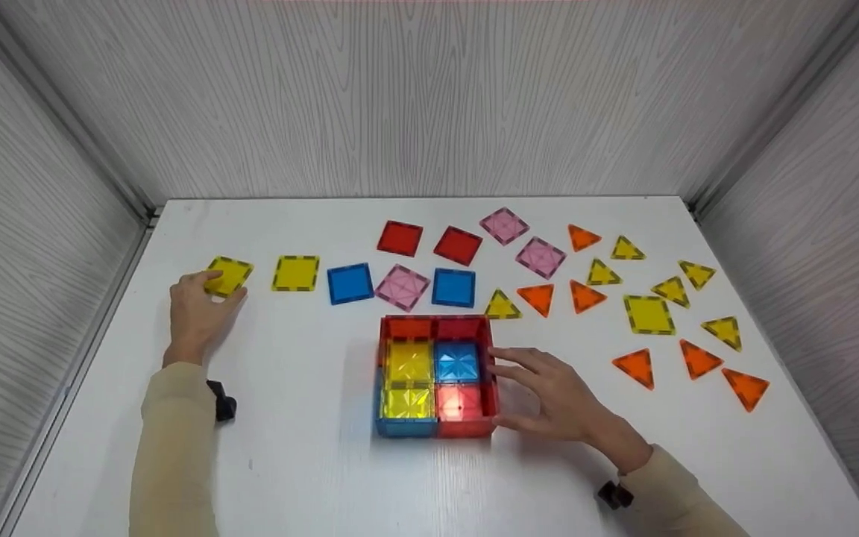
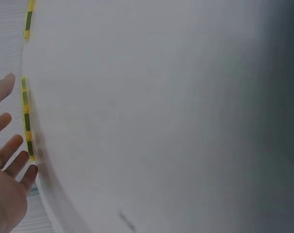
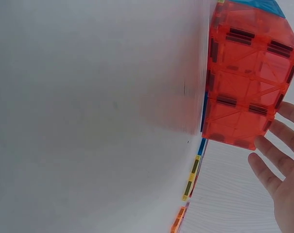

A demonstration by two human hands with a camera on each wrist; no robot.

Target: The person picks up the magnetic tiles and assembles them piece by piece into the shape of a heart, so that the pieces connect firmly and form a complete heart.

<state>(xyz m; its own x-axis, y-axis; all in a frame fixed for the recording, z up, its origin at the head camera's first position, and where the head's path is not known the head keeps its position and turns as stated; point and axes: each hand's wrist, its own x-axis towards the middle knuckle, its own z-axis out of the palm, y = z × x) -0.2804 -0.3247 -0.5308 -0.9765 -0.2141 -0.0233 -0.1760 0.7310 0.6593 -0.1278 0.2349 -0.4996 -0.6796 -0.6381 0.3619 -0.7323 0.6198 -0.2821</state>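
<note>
My left hand (image 1: 202,312) is at a yellow square tile (image 1: 233,276) at the table's left. A fingertip overlaps the tile, and the thumb is by its near right corner. In the left wrist view the fingers (image 2: 21,165) look spread beside that tile (image 2: 27,121); firm contact is unclear. My right hand (image 1: 560,395) rests its loosely extended fingers against the right side of an open-topped box of translucent tiles (image 1: 467,429). Its red wall (image 3: 249,73) faces the fingers in the right wrist view. Yellow, blue and red squares show inside the box.
Beside the left hand lies another yellow square (image 1: 296,273). Blue squares (image 1: 350,283), red squares (image 1: 400,238) and pink squares (image 1: 541,257) lie behind the box. Rightward are orange triangles (image 1: 700,359), yellow triangles (image 1: 723,332) and a yellow square (image 1: 649,314). Patterned panels surround the white table.
</note>
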